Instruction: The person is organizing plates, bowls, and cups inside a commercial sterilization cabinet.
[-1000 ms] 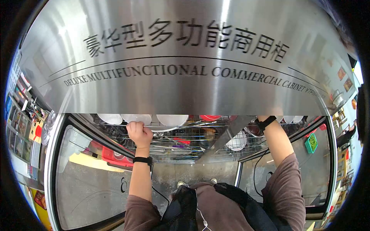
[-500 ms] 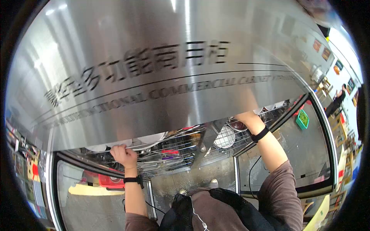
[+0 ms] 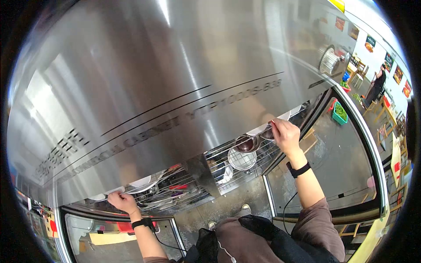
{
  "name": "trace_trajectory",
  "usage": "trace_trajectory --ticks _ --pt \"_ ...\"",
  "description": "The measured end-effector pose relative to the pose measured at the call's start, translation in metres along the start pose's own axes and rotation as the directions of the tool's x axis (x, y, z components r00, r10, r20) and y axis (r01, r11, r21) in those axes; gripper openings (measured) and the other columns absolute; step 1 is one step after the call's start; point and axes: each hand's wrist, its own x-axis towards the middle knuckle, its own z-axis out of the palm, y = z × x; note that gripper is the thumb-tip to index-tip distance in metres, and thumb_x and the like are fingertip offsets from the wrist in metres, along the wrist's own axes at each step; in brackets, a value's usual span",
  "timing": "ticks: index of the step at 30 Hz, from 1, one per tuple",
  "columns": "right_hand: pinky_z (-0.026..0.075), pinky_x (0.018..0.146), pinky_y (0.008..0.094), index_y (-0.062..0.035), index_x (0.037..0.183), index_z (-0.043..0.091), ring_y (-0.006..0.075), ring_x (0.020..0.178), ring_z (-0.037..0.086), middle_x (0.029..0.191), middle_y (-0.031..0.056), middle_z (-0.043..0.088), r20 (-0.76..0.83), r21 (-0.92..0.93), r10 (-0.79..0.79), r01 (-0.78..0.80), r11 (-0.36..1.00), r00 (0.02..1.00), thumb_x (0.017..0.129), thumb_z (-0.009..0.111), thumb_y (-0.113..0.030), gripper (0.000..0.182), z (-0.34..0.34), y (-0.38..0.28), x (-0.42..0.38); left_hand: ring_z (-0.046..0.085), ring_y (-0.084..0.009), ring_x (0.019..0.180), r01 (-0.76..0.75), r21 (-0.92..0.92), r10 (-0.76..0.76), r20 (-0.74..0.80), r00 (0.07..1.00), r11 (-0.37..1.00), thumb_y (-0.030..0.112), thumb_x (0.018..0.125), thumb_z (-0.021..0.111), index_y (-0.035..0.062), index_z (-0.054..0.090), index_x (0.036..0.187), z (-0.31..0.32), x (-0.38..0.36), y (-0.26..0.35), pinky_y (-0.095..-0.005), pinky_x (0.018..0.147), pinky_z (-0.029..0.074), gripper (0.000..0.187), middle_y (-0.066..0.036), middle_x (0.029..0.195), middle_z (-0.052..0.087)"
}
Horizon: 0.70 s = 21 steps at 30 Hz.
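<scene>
A tall stainless-steel cabinet (image 3: 175,87) stands before me with its glass doors open on both sides. At the right end of its wire shelf, my right hand (image 3: 287,135) is closed, the fingertips pinched at the rim of a metal bowl (image 3: 267,132). Beside that bowl sits another metal bowl (image 3: 247,143), dark reddish inside. A round white dish (image 3: 242,159) lies lower down, seen through the wires. My left hand (image 3: 123,203) has its fingers curled at the shelf's left end, near white bowls (image 3: 142,184); what they grip is hidden.
The left glass door (image 3: 109,236) and right glass door (image 3: 333,175) flank me. A black cable (image 3: 287,210) hangs by the right door. Beyond it, a green basket (image 3: 340,113) of green vegetables is on the floor. Further off, a person (image 3: 376,85) stands among wooden chairs.
My view has turned to the right. My right hand has drawn out from behind the cabinet's front panel to the bowl rim. My left hand remains at the shelf's left end.
</scene>
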Motion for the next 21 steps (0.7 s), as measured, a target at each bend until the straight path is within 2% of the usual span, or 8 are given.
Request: trace_trajectory --ticks 7,10,13,16,17,18,19,21 --pt "0.055 0.063 0.0398 -0.0071 0.098 0.074 0.0284 0.074 0.067 0.090 0.0077 0.075 0.115 0.020 0.054 -0.056 0.998 0.992 0.087 0.075 -0.012 0.012 0.001 0.047 -0.013 0.049 -0.0415 0.087 0.062 0.092 -0.065 0.038 0.997 0.994 -0.006 0.073 0.051 -0.0007 0.049 0.080 -0.003 0.002 0.012 -0.0520 0.079 0.040 0.009 -0.018 0.084 0.050" --pt "0.055 0.067 0.0396 -0.0077 0.097 0.076 0.0278 0.075 0.064 0.089 0.0068 0.076 0.170 0.058 0.099 -0.111 0.992 0.980 0.087 0.075 -0.012 0.011 0.000 0.053 -0.013 0.049 -0.0418 0.088 0.060 0.128 -0.066 0.044 0.997 0.990 -0.007 0.073 0.052 -0.0010 0.050 0.081 -0.003 0.001 0.009 -0.0518 0.079 0.040 0.011 -0.018 0.085 0.051" --pt "0.054 0.073 0.0404 -0.0084 0.094 0.078 0.0285 0.080 0.062 0.089 0.0056 0.076 0.186 0.137 0.073 -0.100 0.986 0.980 0.088 0.075 -0.014 0.009 0.008 0.065 -0.011 0.051 -0.0413 0.089 0.084 0.195 -0.102 0.084 0.991 0.977 -0.007 0.074 0.055 -0.0016 0.051 0.081 -0.006 0.000 0.011 -0.0509 0.080 0.042 0.010 -0.018 0.085 0.054" --pt "0.052 0.079 0.0422 -0.0089 0.091 0.079 0.0297 0.086 0.062 0.091 0.0049 0.077 0.315 0.224 0.075 -0.151 0.963 0.946 0.089 0.074 -0.017 0.009 0.005 0.072 -0.002 0.053 -0.0411 0.090 0.118 0.182 -0.132 0.067 0.989 0.976 -0.007 0.075 0.056 -0.0024 0.053 0.082 -0.006 0.002 0.017 -0.0500 0.081 0.043 0.009 -0.018 0.086 0.056" --pt "0.051 0.082 0.0421 -0.0089 0.090 0.079 0.0304 0.088 0.061 0.091 0.0062 0.076 0.268 0.260 0.016 -0.089 0.962 0.963 0.089 0.075 -0.019 0.012 0.009 0.078 -0.003 0.053 -0.0411 0.090 0.127 0.182 -0.141 0.064 0.988 0.975 -0.007 0.075 0.056 -0.0024 0.053 0.081 -0.005 0.002 0.018 -0.0500 0.081 0.043 0.009 -0.018 0.085 0.056" --pt "0.050 0.083 0.0420 -0.0084 0.090 0.079 0.0307 0.089 0.061 0.090 0.0070 0.074 0.264 0.257 0.027 -0.097 0.961 0.964 0.089 0.075 -0.021 0.013 0.006 0.078 -0.001 0.053 -0.0412 0.090 0.135 0.184 -0.149 0.063 0.987 0.974 -0.007 0.075 0.055 -0.0025 0.053 0.081 -0.006 0.002 0.019 -0.0499 0.082 0.043 0.008 -0.018 0.085 0.056" --pt "0.050 0.084 0.0419 -0.0079 0.090 0.079 0.0309 0.090 0.061 0.090 0.0078 0.073 0.259 0.256 0.039 -0.107 0.961 0.965 0.088 0.076 -0.022 0.015 0.001 0.076 0.000 0.052 -0.0410 0.089 0.070 0.234 -0.093 0.092 0.991 0.970 -0.007 0.075 0.055 -0.0028 0.053 0.080 -0.008 0.004 0.018 -0.0497 0.081 0.043 0.007 -0.018 0.085 0.056" --pt "0.049 0.087 0.0426 -0.0047 0.089 0.078 0.0319 0.092 0.060 0.087 0.0103 0.068 0.271 0.250 0.055 -0.126 0.960 0.961 0.088 0.076 -0.026 0.022 -0.006 0.076 0.001 0.052 -0.0410 0.089 0.103 0.212 -0.123 0.081 0.989 0.972 -0.007 0.075 0.054 -0.0028 0.054 0.080 -0.006 0.004 0.020 -0.0501 0.082 0.043 0.007 -0.018 0.085 0.056"
